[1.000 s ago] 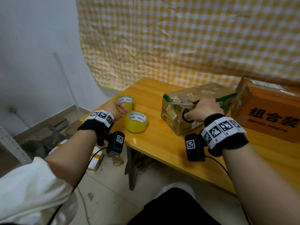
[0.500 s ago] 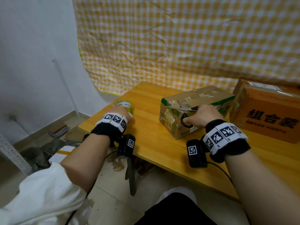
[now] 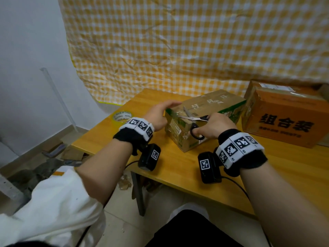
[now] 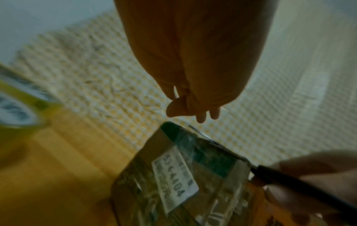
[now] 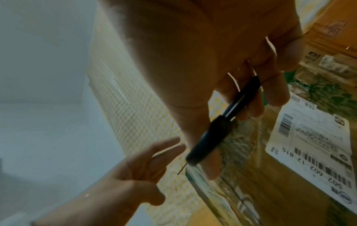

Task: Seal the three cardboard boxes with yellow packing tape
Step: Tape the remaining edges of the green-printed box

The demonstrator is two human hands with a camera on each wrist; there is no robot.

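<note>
Your left hand (image 3: 156,115) has left the yellow tape roll (image 3: 122,116), which a second ago it was touching at the counter's (image 3: 178,168) left end, and is now reaching toward the near left corner of the small cardboard box (image 3: 204,120). Its grip is wide, fingers extended, holding nothing; the left wrist view shows the fingertips (image 4: 201,118) just above the box corner, apart from it. Only one roll is visible now beside that wrist; a second roll seen a second ago is hidden or out of sight. Your right hand (image 3: 213,126) is keeping its grip closed through the black handles of the scissors (image 3: 195,122), blades parted over the box's near top edge, as before.

In my judgement you are finishing the cut on this box's tape strip, and the left hand is coming in to steady the box or press the tape end down. The large orange box (image 3: 283,118) is standing just right of the small one; a third box is not in sight.

The right wrist view shows the shipping label (image 5: 309,145) on the box's front face and the scissor handles (image 5: 222,126) edge-on, which the head view does not resolve. The head view alone shows the blades open.
</note>
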